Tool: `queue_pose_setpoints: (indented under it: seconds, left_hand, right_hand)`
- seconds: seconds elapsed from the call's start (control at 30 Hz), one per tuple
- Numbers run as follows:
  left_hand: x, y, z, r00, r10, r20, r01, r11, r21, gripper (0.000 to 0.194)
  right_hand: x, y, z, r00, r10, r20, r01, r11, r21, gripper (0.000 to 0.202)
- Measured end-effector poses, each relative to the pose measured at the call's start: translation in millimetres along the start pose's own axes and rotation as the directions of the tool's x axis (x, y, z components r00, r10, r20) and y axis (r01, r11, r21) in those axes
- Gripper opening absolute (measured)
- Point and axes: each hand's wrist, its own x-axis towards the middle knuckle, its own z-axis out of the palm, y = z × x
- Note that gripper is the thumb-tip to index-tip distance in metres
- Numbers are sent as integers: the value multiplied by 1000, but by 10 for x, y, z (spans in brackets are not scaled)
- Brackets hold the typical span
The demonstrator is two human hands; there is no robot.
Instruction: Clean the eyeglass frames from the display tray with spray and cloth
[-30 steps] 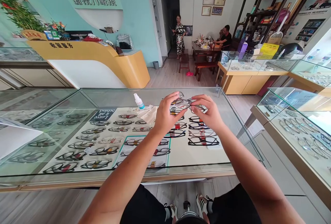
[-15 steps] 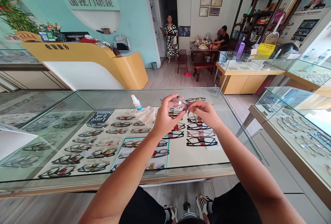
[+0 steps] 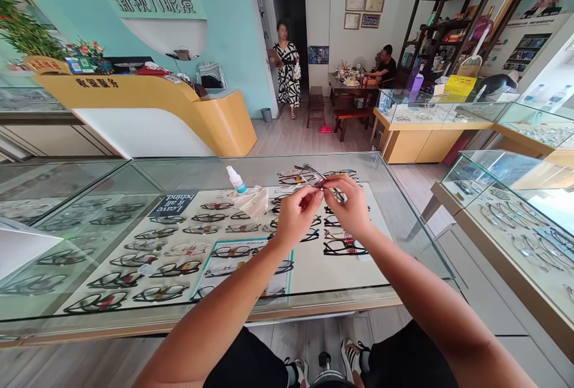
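My left hand [image 3: 298, 213] and my right hand [image 3: 347, 201] meet above a glass display case, fingers pinched together on one pair of eyeglasses [image 3: 314, 170]. The thin frame shows above my fingertips; much of it is hidden behind them. To the left of my hands, a white spray bottle [image 3: 235, 180] with a blue band stands on the glass top. Beside it lies a crumpled beige cloth [image 3: 252, 201]. Beneath the glass, several rows of eyeglass frames [image 3: 344, 247] lie on a pale board.
The glass display case [image 3: 390, 285] spans the space before me. More cases [image 3: 515, 208] stand at the right, and a curved reception counter [image 3: 224, 119] at back left. One person [image 3: 287, 71] stands by the doorway; another person [image 3: 385, 66] sits at a table [image 3: 354, 86].
Both hands have turned the eyeglasses and drawn closer together, with the left fingers now curled in. In the background, the standing person has moved left and nearer.
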Motion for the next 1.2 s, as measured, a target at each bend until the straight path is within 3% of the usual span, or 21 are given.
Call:
queue_pose_setpoints:
  seconds: [0.3,0.53,0.63,0.77,0.9,1.0,1.1,1.2]
  left_hand:
    - [22,-57,14,995,-75,-62,77,997,29,35]
    - [89,-165,7,983,-110,-146,110,994,-6,30]
    - [138,-223,-16,978,-131,-164,131,991,-14,27]
    - [229,-255,-90,984,-82,-158,94,993,69,24]
    - [405,-182,-154,1000,-6,-8,8,953,303,18]
    - [603,-45,-104,984,5,178,-104,828,550,15]
    - [806,98,72,929,-60,366,-247,635,731,16]
    - [952,185,324,835,-146,530,-421,452,787,21]
  right_hand:
    - [-64,84,56,998,-41,55,44,997,-65,19]
    - [-62,-43,41,992,-17,129,20,1000,-20,24]
    - [26,-59,-46,984,47,172,-63,994,89,19]
    - [257,90,-278,938,259,231,-317,911,263,17]
    - [481,338,-567,915,359,182,-402,837,371,23]
    - [578,496,-755,925,369,88,-372,837,401,30]
    - [622,610,-881,925,380,0,-351,854,385,31]
    - [637,679,-925,923,384,-28,-350,868,353,30]
